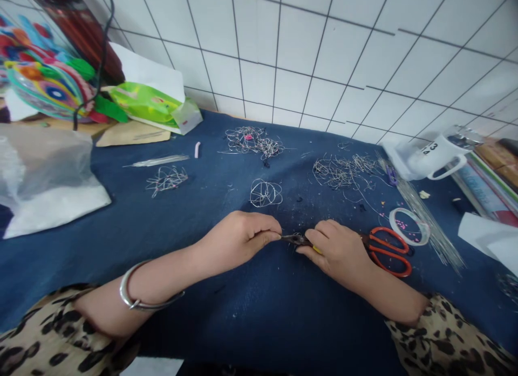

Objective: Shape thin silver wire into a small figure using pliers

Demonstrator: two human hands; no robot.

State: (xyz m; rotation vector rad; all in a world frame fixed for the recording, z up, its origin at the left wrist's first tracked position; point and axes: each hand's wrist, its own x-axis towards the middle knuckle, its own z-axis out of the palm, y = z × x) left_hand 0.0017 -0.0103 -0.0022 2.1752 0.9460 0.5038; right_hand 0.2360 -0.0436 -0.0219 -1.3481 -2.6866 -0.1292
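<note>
a dark blue cloth (202,200) spreads under everything. over its middle the left hand (243,238) and the right hand (340,249) meet nearly tip to tip. beyond them lie two wire tangles (343,171), and beside the right wrist rest orange-handled scissors (388,252). next come the pliers (303,240): the right hand's fingers are wrapped around the handles, nose toward the left hand. a round dish (424,236) sits past the scissors; a loose wire loop (266,193) lies just beyond the hands. smallest is a wire piece (298,236) at the pliers' nose, where the left thumb and forefinger press together, seemingly on its end; the exact contact is too small to tell. the step looks like gripping and bending wire. the next move likely calls for a steady left pinch and a small, controlled squeeze or turn of the right.
</note>
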